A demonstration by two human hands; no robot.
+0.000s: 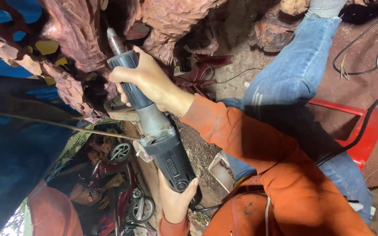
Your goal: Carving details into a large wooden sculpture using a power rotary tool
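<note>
- Right hand [147, 81]: fingers clamped round front barrel of die grinder [154, 126], just behind its bit.
- Left hand [176, 201]: fingers clamped on grinder's rear end, near where black cord [364, 126] exits.
- Grinder angled up-left w/ tip touching reddish carved wood [79, 35].
- Orange sleeve [241, 131] on right arm; jeans leg [298, 70] beside it.
- Red panel [368, 131] on dirt floor, right side.
- Motorbikes [119, 192] lower left, well apart from hands.
</note>
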